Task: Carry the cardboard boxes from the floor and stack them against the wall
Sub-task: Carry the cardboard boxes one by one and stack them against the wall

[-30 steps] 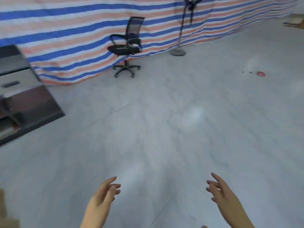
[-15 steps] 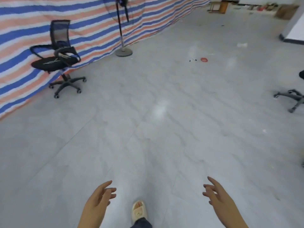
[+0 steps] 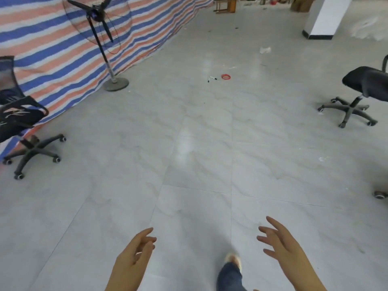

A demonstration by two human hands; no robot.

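While both hands hang low at the bottom of the view, neither grip has anything in it: the left hand (image 3: pixel 134 254) is released, its fingers loosely bent and pointing forward, and the right hand (image 3: pixel 281 246) is released too, fingers spread and straighter. Between them, nearer the right hand, a foot in a pale slipper (image 3: pixel 233 261) with a blue trouser leg is on the grey tiled floor (image 3: pixel 199 164).

Far ahead of the right hand, at the top edge, brown cardboard boxes (image 3: pixel 302 4) sit on the floor beside a white pillar (image 3: pixel 323 17) — too small to tell how many. A wooden stool (image 3: pixel 225 6) stands to their left.

Ahead and to the left of the left hand, a black office chair (image 3: pixel 23 127) stands against a striped blue, orange and white tarpaulin (image 3: pixel 52 49) that runs along that side. Farther along it a black pedestal fan (image 3: pixel 100 19) stands on a round base, just beside the tarpaulin. Ahead and to the right of the right hand stands a second black chair (image 3: pixel 361 91) — well apart from the first. Straight ahead of both hands, a red ring (image 3: pixel 226 76) and two small markers (image 3: pixel 211 78) lie near each other on the floor.
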